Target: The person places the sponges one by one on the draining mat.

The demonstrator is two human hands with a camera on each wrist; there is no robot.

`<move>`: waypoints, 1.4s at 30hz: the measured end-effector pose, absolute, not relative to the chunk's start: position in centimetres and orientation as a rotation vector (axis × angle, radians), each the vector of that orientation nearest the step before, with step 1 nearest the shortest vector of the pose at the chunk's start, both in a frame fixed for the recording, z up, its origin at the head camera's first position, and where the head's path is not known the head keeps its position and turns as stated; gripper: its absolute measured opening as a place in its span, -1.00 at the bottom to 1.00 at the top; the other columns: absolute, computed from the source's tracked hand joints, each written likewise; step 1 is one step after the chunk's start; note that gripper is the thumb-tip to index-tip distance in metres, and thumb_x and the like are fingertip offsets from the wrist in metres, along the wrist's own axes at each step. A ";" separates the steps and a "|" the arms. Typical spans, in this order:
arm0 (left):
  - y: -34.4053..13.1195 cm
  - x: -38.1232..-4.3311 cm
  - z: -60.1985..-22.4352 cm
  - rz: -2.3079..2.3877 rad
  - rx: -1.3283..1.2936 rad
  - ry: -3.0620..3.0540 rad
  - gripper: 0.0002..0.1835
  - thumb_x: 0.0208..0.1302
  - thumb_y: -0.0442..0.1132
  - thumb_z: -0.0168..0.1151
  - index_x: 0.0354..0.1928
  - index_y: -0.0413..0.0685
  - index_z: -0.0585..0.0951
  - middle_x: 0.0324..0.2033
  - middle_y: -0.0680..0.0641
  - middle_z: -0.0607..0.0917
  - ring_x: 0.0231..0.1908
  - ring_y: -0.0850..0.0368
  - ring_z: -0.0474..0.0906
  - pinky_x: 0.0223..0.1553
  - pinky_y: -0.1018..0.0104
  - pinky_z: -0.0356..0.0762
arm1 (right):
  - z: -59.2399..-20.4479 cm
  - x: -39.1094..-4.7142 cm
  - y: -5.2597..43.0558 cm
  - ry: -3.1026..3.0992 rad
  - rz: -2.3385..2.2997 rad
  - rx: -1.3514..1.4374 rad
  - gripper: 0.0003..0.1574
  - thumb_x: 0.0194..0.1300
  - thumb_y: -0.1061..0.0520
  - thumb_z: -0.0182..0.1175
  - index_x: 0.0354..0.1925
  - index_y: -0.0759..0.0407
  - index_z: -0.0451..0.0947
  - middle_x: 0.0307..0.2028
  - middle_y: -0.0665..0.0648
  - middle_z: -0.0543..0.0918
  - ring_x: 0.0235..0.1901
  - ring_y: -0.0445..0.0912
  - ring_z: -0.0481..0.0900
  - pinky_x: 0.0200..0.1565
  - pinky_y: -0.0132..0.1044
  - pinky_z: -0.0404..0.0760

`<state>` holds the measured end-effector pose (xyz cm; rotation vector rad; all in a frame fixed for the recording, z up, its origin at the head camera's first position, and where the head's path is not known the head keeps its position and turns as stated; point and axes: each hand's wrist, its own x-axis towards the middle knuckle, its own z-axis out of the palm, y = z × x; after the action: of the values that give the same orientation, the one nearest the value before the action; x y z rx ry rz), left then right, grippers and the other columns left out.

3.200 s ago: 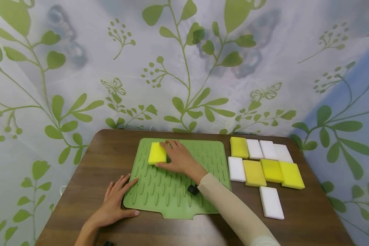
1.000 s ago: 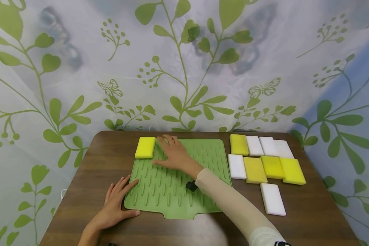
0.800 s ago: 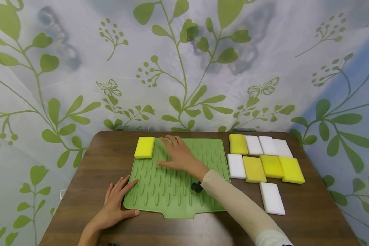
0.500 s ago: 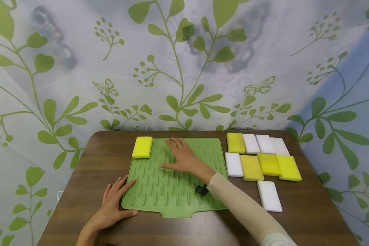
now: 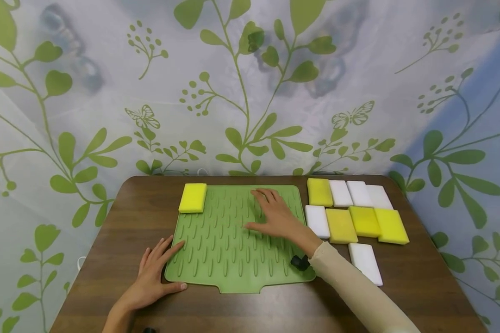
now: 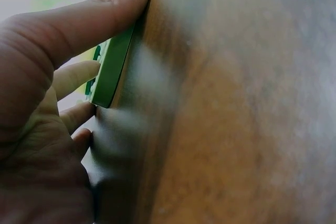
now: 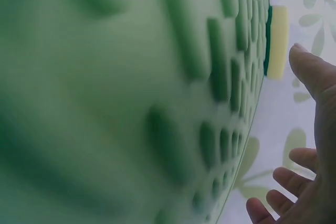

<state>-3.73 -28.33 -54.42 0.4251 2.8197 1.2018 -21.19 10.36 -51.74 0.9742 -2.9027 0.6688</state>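
A green ridged mat point(image 5: 233, 259) lies on the wooden table. On its far left corner rests a bright yellow sponge point(image 5: 193, 198), with no hand on it. My right hand point(image 5: 277, 217) is over the mat's right half, fingers spread and slightly bent, holding nothing. In the right wrist view the sponge point(image 7: 277, 43) appears beyond the thumb, apart from the hand point(image 7: 315, 156). My left hand point(image 5: 152, 280) rests by the mat's near left corner, with the index finger on the mat. The left wrist view has the thumb touching the mat's edge point(image 6: 115, 72).
To the right of the mat lie yellow sponges point(image 5: 364, 222) and white sponges point(image 5: 340, 193) in two rows. One more white sponge point(image 5: 365, 263) lies nearer the front. A leaf-patterned curtain point(image 5: 241, 92) hangs behind the table point(image 5: 216, 312).
My right hand gripped the yellow sponge in the oldest frame and let it go at the mat's far left corner. It has since moved right across the mat. The left hand stays put.
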 end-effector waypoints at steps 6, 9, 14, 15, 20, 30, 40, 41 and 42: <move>-28.4 -3.7 -54.5 1.205 0.415 2.817 0.10 0.09 0.06 0.70 0.66 0.19 0.34 0.70 -0.32 0.09 0.65 -0.61 -0.15 0.52 -0.56 -0.48 | -51.6 -20.6 13.2 -2.930 0.702 0.951 0.31 0.32 -0.46 0.41 0.72 0.06 0.09 0.64 0.27 0.21 0.62 0.24 0.14 0.55 0.37 0.24; -28.4 -3.7 -54.5 1.203 0.417 2.819 0.09 0.09 0.06 0.69 0.66 0.19 0.34 0.70 -0.32 0.10 0.65 -0.61 -0.15 0.53 -0.54 -0.48 | -51.5 -20.2 14.5 -2.925 0.692 0.940 0.31 0.31 -0.44 0.43 0.71 0.09 0.11 0.63 0.30 0.21 0.62 0.26 0.14 0.52 0.42 0.26; -28.4 -3.7 -54.5 1.202 0.416 2.814 0.09 0.10 0.07 0.69 0.66 0.18 0.33 0.70 -0.32 0.09 0.66 -0.60 -0.16 0.53 -0.55 -0.49 | -51.4 -19.6 16.5 -2.924 0.678 0.895 0.30 0.30 -0.44 0.44 0.70 0.11 0.14 0.62 0.27 0.23 0.61 0.27 0.14 0.48 0.43 0.27; -28.4 -3.7 -54.5 1.206 0.415 2.813 0.09 0.10 0.07 0.69 0.66 0.18 0.33 0.70 -0.32 0.09 0.66 -0.60 -0.16 0.52 -0.55 -0.49 | -51.4 -19.5 16.9 -2.929 0.677 0.881 0.30 0.30 -0.45 0.43 0.70 0.10 0.14 0.62 0.27 0.23 0.61 0.27 0.14 0.49 0.43 0.26; -28.4 -3.7 -54.6 1.206 0.423 2.813 0.08 0.12 0.07 0.68 0.66 0.17 0.33 0.70 -0.32 0.10 0.65 -0.60 -0.15 0.52 -0.55 -0.46 | -51.6 -18.7 19.4 -2.953 0.638 0.818 0.28 0.29 -0.45 0.44 0.67 0.11 0.19 0.60 0.27 0.27 0.60 0.28 0.16 0.48 0.43 0.25; -28.5 -3.7 -54.5 1.207 0.420 2.818 0.10 0.10 0.06 0.69 0.66 0.17 0.33 0.70 -0.31 0.10 0.65 -0.59 -0.14 0.53 -0.53 -0.49 | -52.1 -17.4 23.8 -2.987 0.595 0.642 0.26 0.20 -0.48 0.49 0.60 0.10 0.30 0.55 0.26 0.34 0.55 0.29 0.18 0.41 0.41 0.21; -28.4 -3.8 -54.2 1.179 0.408 2.814 0.10 0.09 0.08 0.69 0.66 0.17 0.33 0.70 -0.31 0.10 0.65 -0.60 -0.14 0.50 -0.59 -0.43 | -52.5 -17.1 26.3 -2.996 0.555 0.570 0.25 0.19 -0.48 0.50 0.57 0.13 0.32 0.48 0.31 0.37 0.49 0.30 0.23 0.38 0.41 0.15; -28.4 -3.8 -54.2 1.179 0.407 2.814 0.10 0.09 0.08 0.69 0.66 0.17 0.33 0.70 -0.31 0.10 0.65 -0.60 -0.14 0.50 -0.59 -0.43 | -52.6 -17.1 26.5 -3.003 0.549 0.553 0.26 0.19 -0.49 0.49 0.57 0.13 0.31 0.48 0.32 0.36 0.49 0.31 0.22 0.37 0.41 0.16; -28.4 -3.8 -54.1 1.180 0.407 2.814 0.10 0.09 0.08 0.70 0.66 0.17 0.33 0.70 -0.31 0.11 0.65 -0.60 -0.14 0.50 -0.59 -0.43 | -52.6 -17.0 26.7 -3.010 0.543 0.538 0.28 0.18 -0.51 0.49 0.57 0.13 0.30 0.48 0.32 0.36 0.48 0.32 0.21 0.35 0.41 0.16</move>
<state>-3.81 -28.41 -54.15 0.4068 2.8139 1.1796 -16.99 26.69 -52.56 0.5384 -3.0104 0.5430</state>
